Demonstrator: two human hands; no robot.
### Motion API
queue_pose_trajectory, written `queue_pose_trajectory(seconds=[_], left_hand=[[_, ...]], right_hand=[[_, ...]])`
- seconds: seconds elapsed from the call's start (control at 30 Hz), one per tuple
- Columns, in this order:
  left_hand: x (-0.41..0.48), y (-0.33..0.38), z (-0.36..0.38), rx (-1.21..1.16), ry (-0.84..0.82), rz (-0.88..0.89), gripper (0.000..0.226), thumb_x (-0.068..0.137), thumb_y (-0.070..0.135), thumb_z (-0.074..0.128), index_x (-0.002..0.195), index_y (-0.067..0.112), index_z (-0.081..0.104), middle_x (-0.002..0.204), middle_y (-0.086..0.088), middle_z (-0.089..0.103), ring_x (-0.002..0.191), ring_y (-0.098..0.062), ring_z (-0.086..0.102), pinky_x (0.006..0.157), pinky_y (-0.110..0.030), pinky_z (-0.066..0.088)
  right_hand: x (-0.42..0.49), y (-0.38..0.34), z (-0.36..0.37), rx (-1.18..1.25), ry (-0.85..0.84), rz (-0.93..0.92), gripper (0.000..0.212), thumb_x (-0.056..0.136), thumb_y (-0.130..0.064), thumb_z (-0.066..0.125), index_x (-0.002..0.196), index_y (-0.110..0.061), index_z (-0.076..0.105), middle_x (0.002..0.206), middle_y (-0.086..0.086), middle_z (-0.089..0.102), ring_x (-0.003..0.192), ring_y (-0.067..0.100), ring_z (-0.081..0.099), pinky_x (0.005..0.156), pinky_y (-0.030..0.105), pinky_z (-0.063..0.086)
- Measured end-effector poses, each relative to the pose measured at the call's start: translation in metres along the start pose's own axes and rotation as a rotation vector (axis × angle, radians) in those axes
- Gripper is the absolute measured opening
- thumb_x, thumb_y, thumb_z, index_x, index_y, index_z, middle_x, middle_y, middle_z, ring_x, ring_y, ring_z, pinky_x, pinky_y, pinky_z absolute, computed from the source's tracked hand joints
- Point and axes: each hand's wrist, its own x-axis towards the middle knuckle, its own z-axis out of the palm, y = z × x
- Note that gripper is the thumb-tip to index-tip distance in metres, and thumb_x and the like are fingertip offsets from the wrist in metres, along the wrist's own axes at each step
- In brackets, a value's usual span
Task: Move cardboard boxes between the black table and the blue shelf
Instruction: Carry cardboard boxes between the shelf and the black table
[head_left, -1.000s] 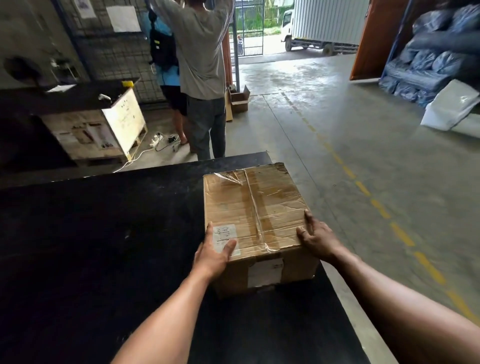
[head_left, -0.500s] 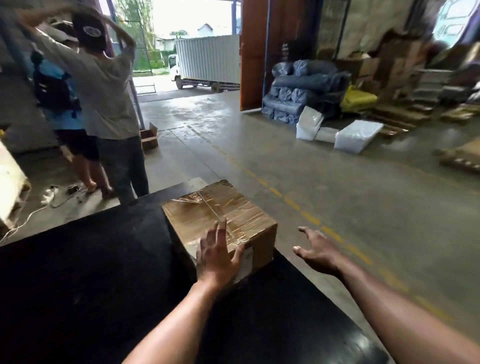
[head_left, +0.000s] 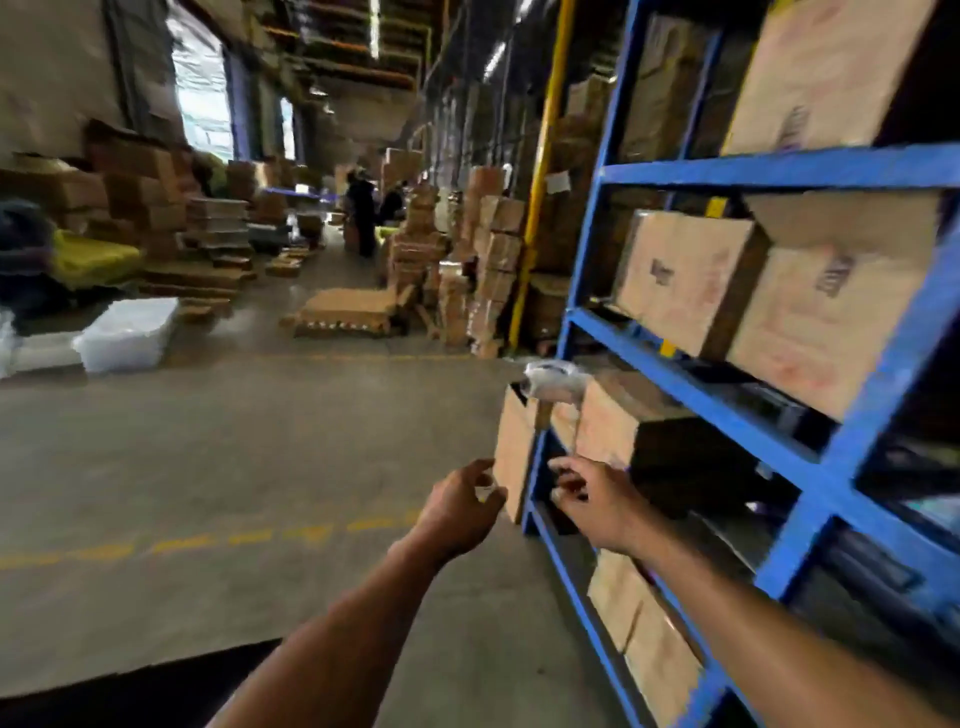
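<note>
The blue shelf (head_left: 691, 379) fills the right side, its levels stacked with cardboard boxes (head_left: 680, 275). One cardboard box (head_left: 514, 457) juts out past the shelf's left post at mid height, with another box (head_left: 608, 421) beside it on the same level. My left hand (head_left: 457, 512) hovers just left of the jutting box, fingers loosely curled, holding nothing. My right hand (head_left: 597, 499) reaches toward the shelf post just below that level, fingers spread and empty. A dark strip of the black table (head_left: 119, 691) shows at the bottom left. The view is motion-blurred.
Open concrete floor (head_left: 234, 457) with a yellow dashed line lies to the left. White plastic tubs (head_left: 130, 332) and stacked cardboard stand along the far left. More box stacks (head_left: 488, 260) and a yellow post (head_left: 535, 208) line the aisle, where people stand far off.
My view has swung right from the table to the blue shelf. Both hands have let go of the box on the table and now reach empty toward the shelf.
</note>
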Motion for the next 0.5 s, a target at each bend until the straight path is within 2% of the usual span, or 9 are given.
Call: queue_pose_trajectory(seconds=[0.07, 0.1, 0.2, 0.27, 0.37, 0.43, 0.5], left_hand=[[-0.007, 0.073, 0.051, -0.043, -0.076, 0.125, 0.049, 0.094, 0.027, 0.065, 0.142, 0.022, 0.056, 0.128, -0.003, 0.070, 0.115, -0.022, 0.066, 0.094, -0.025, 0.048], [-0.016, 0.106, 0.075, -0.064, -0.109, 0.188, 0.049, 0.094, 0.026, 0.065, 0.141, 0.021, 0.057, 0.128, -0.004, 0.070, 0.114, -0.022, 0.067, 0.094, -0.025, 0.048], [-0.054, 0.192, 0.137, -0.124, -0.192, 0.338, 0.046, 0.094, 0.024, 0.064, 0.139, 0.018, 0.058, 0.124, -0.007, 0.070, 0.111, -0.023, 0.068, 0.090, -0.028, 0.049], [-0.082, 0.240, 0.170, -0.124, -0.236, 0.434, 0.045, 0.094, 0.024, 0.064, 0.138, 0.016, 0.059, 0.124, -0.008, 0.071, 0.115, -0.023, 0.066, 0.093, -0.027, 0.047], [-0.118, 0.303, 0.209, -0.197, -0.310, 0.502, 0.048, 0.095, 0.028, 0.064, 0.141, 0.014, 0.057, 0.133, -0.008, 0.066, 0.119, -0.026, 0.064, 0.099, -0.028, 0.047], [-0.138, 0.340, 0.233, -0.225, -0.340, 0.540, 0.048, 0.096, 0.030, 0.064, 0.140, 0.012, 0.058, 0.137, -0.011, 0.064, 0.125, -0.028, 0.060, 0.104, -0.032, 0.045], [-0.149, 0.370, 0.256, -0.241, -0.355, 0.584, 0.048, 0.096, 0.034, 0.063, 0.140, 0.013, 0.058, 0.136, -0.011, 0.065, 0.129, -0.028, 0.057, 0.103, -0.034, 0.043]], right_hand=[[-0.053, 0.041, -0.062, -0.025, 0.145, 0.068, 0.037, 0.089, -0.018, 0.064, 0.126, -0.019, 0.063, 0.110, 0.002, 0.071, 0.093, 0.014, 0.067, 0.084, 0.027, 0.051], [-0.082, 0.058, -0.090, -0.032, 0.204, 0.096, 0.036, 0.090, -0.019, 0.064, 0.125, -0.019, 0.063, 0.108, 0.000, 0.070, 0.090, 0.012, 0.065, 0.081, 0.025, 0.049], [-0.169, 0.091, -0.162, -0.059, 0.335, 0.199, 0.029, 0.092, -0.024, 0.063, 0.121, -0.025, 0.062, 0.098, -0.007, 0.066, 0.084, 0.014, 0.064, 0.081, 0.031, 0.052], [-0.226, 0.108, -0.201, -0.074, 0.457, 0.252, 0.028, 0.088, -0.024, 0.064, 0.117, -0.026, 0.064, 0.091, -0.008, 0.066, 0.078, 0.013, 0.065, 0.082, 0.034, 0.054], [-0.297, 0.123, -0.252, -0.119, 0.665, 0.320, 0.026, 0.085, -0.018, 0.065, 0.111, -0.022, 0.069, 0.087, -0.006, 0.069, 0.072, 0.012, 0.062, 0.080, 0.031, 0.053], [-0.340, 0.132, -0.282, -0.128, 0.817, 0.365, 0.020, 0.086, -0.015, 0.063, 0.104, -0.021, 0.070, 0.088, -0.004, 0.068, 0.074, 0.017, 0.063, 0.078, 0.034, 0.054], [-0.375, 0.139, -0.306, -0.172, 0.964, 0.434, 0.018, 0.086, -0.019, 0.062, 0.103, -0.025, 0.069, 0.096, -0.003, 0.068, 0.087, 0.018, 0.064, 0.081, 0.033, 0.053]])
